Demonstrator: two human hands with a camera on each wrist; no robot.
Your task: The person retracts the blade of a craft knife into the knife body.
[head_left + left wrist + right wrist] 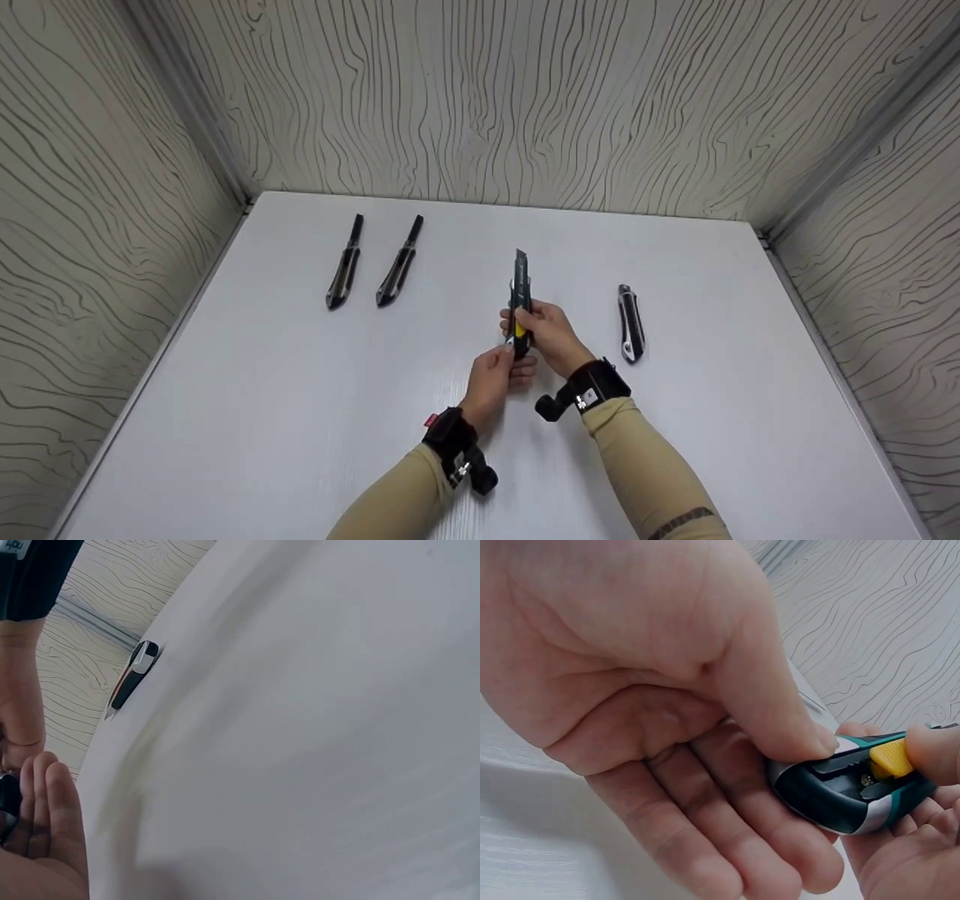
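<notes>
A utility knife [520,300] with a dark blade out and a yellow slider [891,758] is held upright-looking over the middle of the table, blade toward the back wall. My right hand [553,335] grips its handle, with the thumb on the slider. The butt end is pinched by my left hand [491,379] between thumb and fingers. In the right wrist view the left hand [705,712] covers much of the frame. The left wrist view catches just a bit of the knife's dark end [9,802] beside the left fingers.
Two more utility knives lie on the white table [262,420] at the back left: a left one [344,270] and a right one [398,268], both with blades out. Another utility knife [631,326] lies right of my hands. Wood-patterned walls [480,105] enclose the back and sides.
</notes>
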